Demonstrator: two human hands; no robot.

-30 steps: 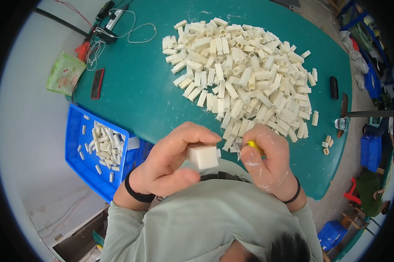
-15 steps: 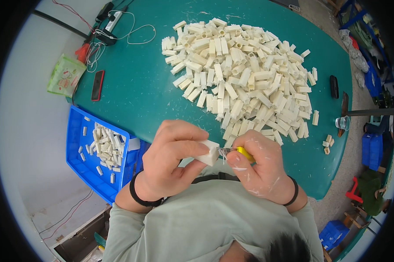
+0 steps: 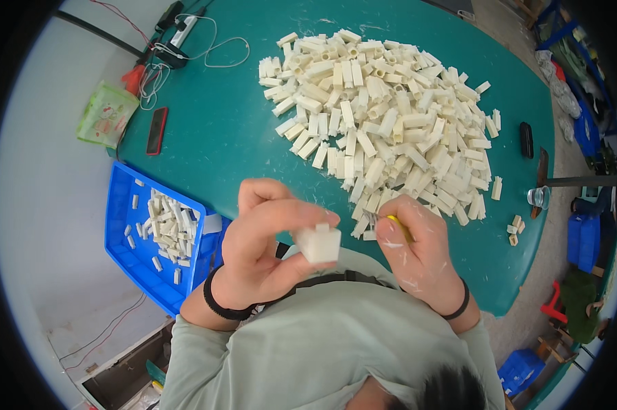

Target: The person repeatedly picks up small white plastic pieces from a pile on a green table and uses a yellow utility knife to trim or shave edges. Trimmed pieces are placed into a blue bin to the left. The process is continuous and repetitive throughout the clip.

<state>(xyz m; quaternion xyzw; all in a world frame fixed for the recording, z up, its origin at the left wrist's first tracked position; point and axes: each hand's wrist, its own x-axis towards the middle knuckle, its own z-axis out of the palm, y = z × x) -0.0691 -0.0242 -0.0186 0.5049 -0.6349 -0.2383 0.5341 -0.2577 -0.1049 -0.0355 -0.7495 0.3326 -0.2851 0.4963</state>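
Note:
Between the thumb and fingers of my left hand (image 3: 261,236) is a white plastic block (image 3: 320,244), slightly blurred, its squared end towards me. My right hand (image 3: 421,246) is closed round a yellow-handled cutter (image 3: 399,227), whose thin metal tip is partly lost against the pile behind. A gap separates the cutter from the block. Pale shavings cling to my right thumb and the back of that hand. Just beyond both hands rises a large heap of cream-white plastic blocks (image 3: 390,130), many with ragged ends.
On the green table (image 3: 206,137) lie a red-edged phone (image 3: 156,131), white cables and a power strip (image 3: 183,31). A blue bin (image 3: 134,263) with white blocks stands at the left. Towards the right edge are a black case (image 3: 526,139), a clear cup (image 3: 539,197) and several loose pieces (image 3: 515,229).
My right hand has drawn the cutter away from the block, to the right. My left hand has turned the block so its end faces nearer me.

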